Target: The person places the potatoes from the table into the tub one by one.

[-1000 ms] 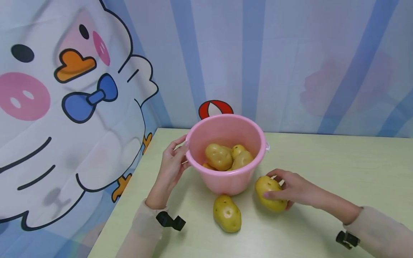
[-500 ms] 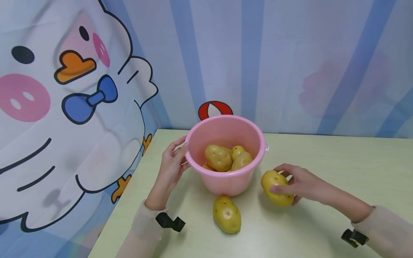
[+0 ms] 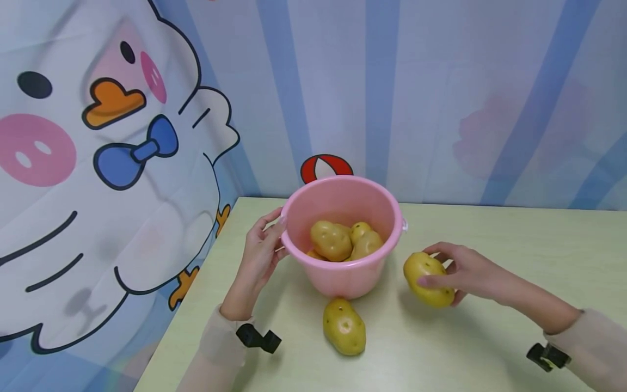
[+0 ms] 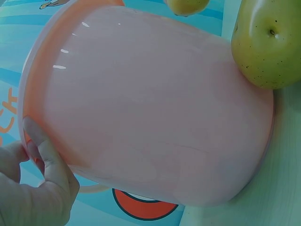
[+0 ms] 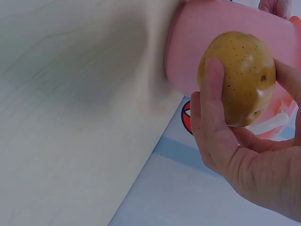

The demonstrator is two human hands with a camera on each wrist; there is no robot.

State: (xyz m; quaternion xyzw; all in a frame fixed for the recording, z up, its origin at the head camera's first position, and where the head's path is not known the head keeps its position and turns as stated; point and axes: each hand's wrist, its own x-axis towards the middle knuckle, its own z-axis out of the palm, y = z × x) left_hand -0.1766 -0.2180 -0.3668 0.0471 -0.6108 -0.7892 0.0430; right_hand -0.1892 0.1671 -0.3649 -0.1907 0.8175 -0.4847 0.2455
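A pink bucket (image 3: 343,277) stands on the table with several potatoes (image 3: 331,240) inside. My left hand (image 3: 260,247) grips its rim at the left side, thumb and fingers on either side of the edge, as the left wrist view also shows (image 4: 44,174). To the right of the bucket, my right hand (image 3: 470,272) holds a yellow potato (image 3: 426,279) between thumb and fingers, raised above the table. In the right wrist view the same potato (image 5: 240,77) sits in the fingertips. Another potato (image 3: 344,326) lies on the table just in front of the bucket.
The pale table (image 3: 529,245) reaches back to a blue striped cloth backdrop (image 3: 441,109). A large cartoon bird (image 3: 147,218) is printed on the cloth at left. A small white handle mount (image 3: 404,224) sticks out at the bucket's right side.
My right hand has moved right and slightly away from me, carrying the potato farther from the bucket. The left hand, the bucket and the loose potato stay in place.
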